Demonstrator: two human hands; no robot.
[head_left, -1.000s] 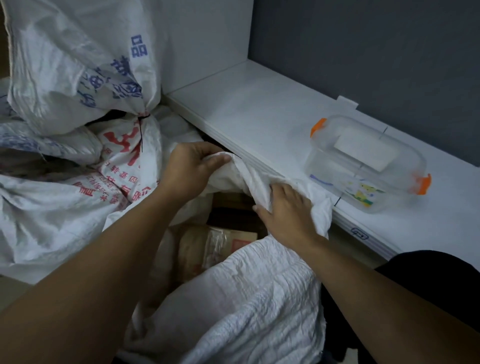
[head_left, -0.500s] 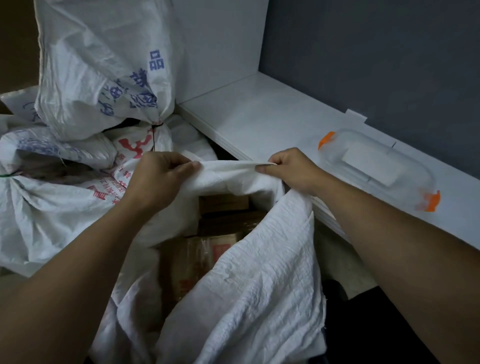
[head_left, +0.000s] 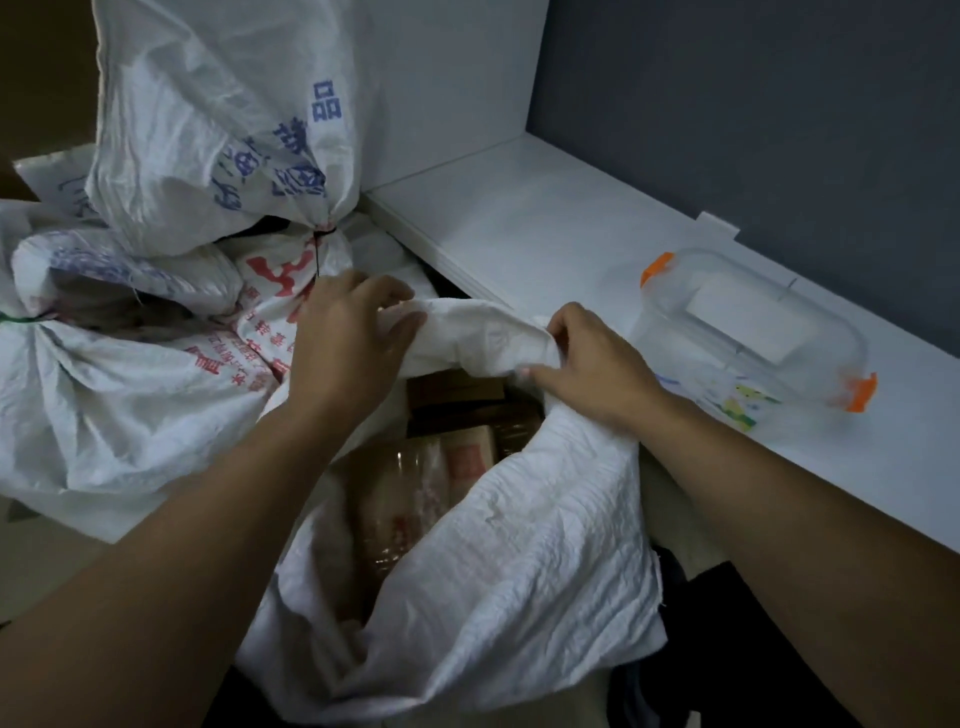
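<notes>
1. Head view showed a white woven sack (head_left: 519, 571) standing open, low beside the counter (head_left: 519, 234), its far rim bunched between both hands.
2. On the rim's left part the left hand (head_left: 343, 338) had its grip closed, fingers curled over the cloth; the right hand (head_left: 587, 369) pinched the rim's right part, just beside the counter edge.
3. Risk, as I judged it: the slick weave could slip from one grip, and the mouth would then sag over the boxes (head_left: 462, 457) inside; a hard pull could tip the sack.
4. It looked thin, crinkled and limp, plain white, its near wall slumped.
5. Left of it lay tied sacks (head_left: 208, 156) with printed letters; a clear tub (head_left: 753, 332) with orange clips sat on the counter, right of the right hand.
</notes>
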